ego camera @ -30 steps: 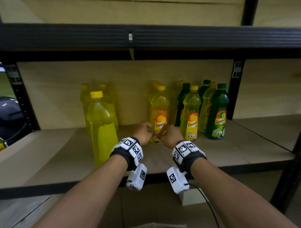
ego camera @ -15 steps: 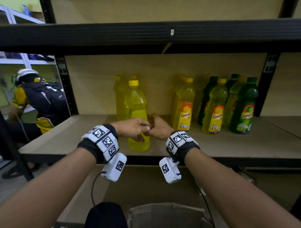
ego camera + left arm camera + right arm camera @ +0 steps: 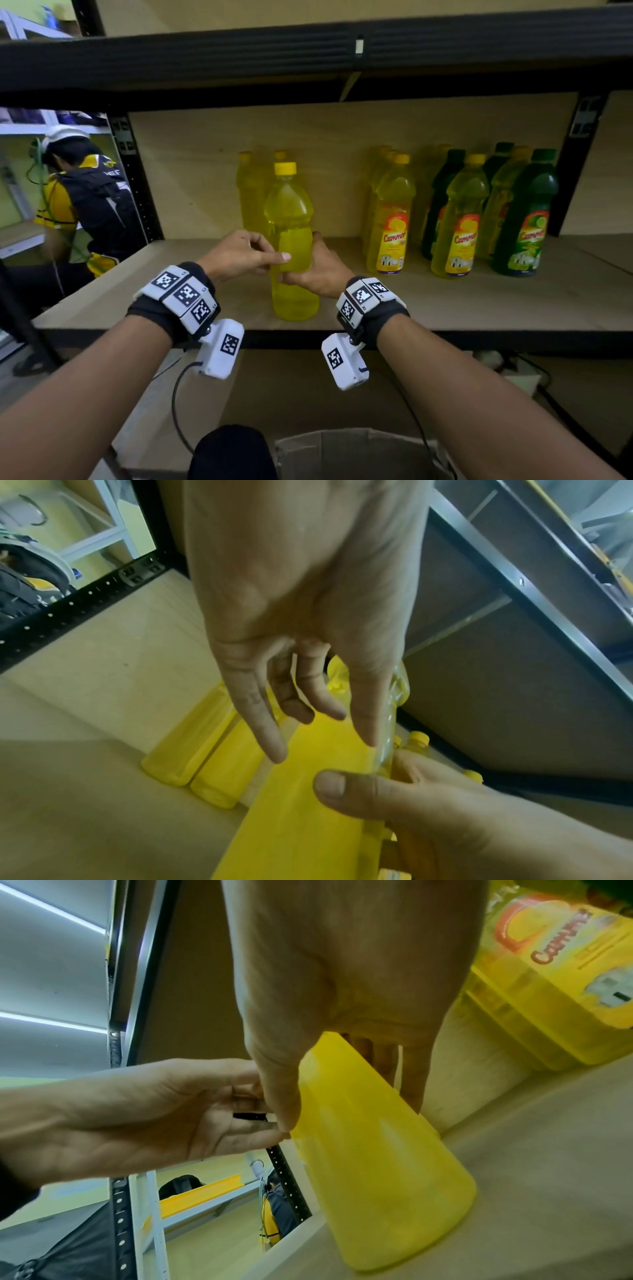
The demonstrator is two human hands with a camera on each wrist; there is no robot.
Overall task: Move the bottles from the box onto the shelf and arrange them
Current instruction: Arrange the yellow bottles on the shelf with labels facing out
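Note:
An unlabelled yellow bottle (image 3: 291, 219) with a yellow cap stands upright near the front of the wooden shelf (image 3: 445, 308). My right hand (image 3: 317, 265) grips its middle from the right, thumb across the front (image 3: 329, 785), fingers behind. My left hand (image 3: 253, 255) hovers at its left with fingers loosely extended, the index fingertip touching the bottle's front. In the right wrist view the bottle (image 3: 377, 1177) rests on its base. The cardboard box (image 3: 352, 452) sits below, its inside hidden.
Two more plain yellow bottles (image 3: 250, 195) stand behind. To the right are rows of labelled yellow bottles (image 3: 390, 219) and green bottles (image 3: 527, 219). A black upper shelf beam (image 3: 308, 58) hangs overhead. A person (image 3: 89, 205) crouches beyond the left upright (image 3: 137, 178).
Both hands moved left from the labelled yellow bottle to the plain one. The right hand now wraps its middle; the left hand has opened beside it.

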